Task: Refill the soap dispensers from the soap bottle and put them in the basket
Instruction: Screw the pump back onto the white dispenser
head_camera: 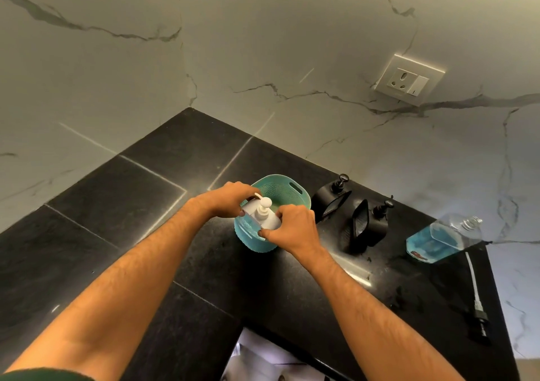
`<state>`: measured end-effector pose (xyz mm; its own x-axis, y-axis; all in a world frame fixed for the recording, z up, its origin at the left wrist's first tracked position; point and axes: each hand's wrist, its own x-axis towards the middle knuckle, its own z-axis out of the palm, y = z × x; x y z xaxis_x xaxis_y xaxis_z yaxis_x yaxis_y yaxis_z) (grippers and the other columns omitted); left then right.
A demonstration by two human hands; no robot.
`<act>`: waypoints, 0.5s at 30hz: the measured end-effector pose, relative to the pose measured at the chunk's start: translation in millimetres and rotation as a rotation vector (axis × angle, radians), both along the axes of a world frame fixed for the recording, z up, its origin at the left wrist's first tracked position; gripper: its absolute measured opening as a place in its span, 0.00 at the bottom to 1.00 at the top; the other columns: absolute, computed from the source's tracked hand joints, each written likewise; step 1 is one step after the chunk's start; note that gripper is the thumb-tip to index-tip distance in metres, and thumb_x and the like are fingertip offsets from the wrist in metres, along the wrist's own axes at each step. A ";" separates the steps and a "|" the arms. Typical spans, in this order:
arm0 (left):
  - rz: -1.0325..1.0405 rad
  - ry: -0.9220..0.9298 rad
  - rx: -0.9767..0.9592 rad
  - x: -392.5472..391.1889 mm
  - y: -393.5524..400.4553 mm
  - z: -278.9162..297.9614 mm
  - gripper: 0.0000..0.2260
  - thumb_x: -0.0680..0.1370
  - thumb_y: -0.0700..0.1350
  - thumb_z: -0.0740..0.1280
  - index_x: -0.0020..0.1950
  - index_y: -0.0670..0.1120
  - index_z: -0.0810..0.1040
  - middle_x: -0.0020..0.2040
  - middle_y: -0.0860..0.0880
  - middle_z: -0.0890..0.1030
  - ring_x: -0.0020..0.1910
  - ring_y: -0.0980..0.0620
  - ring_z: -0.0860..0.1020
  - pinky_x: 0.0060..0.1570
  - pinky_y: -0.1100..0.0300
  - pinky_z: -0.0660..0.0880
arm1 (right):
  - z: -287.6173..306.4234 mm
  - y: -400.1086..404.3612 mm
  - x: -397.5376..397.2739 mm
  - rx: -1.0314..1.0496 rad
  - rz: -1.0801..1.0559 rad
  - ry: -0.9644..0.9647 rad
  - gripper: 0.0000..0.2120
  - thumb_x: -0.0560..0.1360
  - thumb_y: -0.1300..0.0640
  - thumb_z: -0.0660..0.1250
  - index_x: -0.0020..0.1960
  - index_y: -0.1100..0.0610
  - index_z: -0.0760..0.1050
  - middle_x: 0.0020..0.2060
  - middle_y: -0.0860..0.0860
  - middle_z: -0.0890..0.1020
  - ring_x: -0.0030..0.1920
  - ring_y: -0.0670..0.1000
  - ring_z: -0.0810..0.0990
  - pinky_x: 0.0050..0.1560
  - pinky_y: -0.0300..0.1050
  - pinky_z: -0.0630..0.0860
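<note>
Head view: white dispenser (pixel 264 214) upright, pump up.

Domestic kitchen or bathroom counter corner: black stone countertop (pixel 163 205), marble-veined wall tiles (pixel 263 44), wall socket with switch (pixel 408 80), black soap dispensers (pixel 369 224) beside a teal basket (pixel 295 189)

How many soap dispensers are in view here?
3: one white pump dispenser held by both hands in the teal basket, two black pump dispensers standing on the counter to its right.
</note>
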<state>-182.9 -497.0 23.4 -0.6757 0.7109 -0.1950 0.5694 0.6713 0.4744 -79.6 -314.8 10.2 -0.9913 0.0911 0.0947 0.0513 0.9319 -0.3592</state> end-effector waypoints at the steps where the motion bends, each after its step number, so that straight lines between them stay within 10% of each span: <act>1: 0.001 -0.002 -0.001 -0.2 -0.1 -0.2 0.24 0.73 0.37 0.75 0.69 0.48 0.77 0.65 0.49 0.80 0.64 0.48 0.77 0.67 0.48 0.72 | -0.1 0.2 -0.8 0.006 0.009 -0.009 0.23 0.61 0.32 0.72 0.39 0.52 0.81 0.31 0.46 0.80 0.35 0.48 0.77 0.42 0.49 0.74; 15: 0.027 -0.093 0.051 -3.2 0.6 -4.1 0.26 0.74 0.34 0.75 0.71 0.46 0.76 0.67 0.47 0.79 0.64 0.48 0.76 0.66 0.54 0.73 | -4.0 2.5 -1.5 -0.044 0.056 -0.030 0.22 0.64 0.35 0.76 0.44 0.51 0.79 0.36 0.43 0.80 0.38 0.46 0.77 0.44 0.48 0.75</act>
<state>-186.1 -496.4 19.4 -0.6752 0.7036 -0.2217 0.5035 0.6592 0.5585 -81.1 -312.3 6.3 -0.9973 0.0386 0.0619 0.0107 0.9171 -0.3986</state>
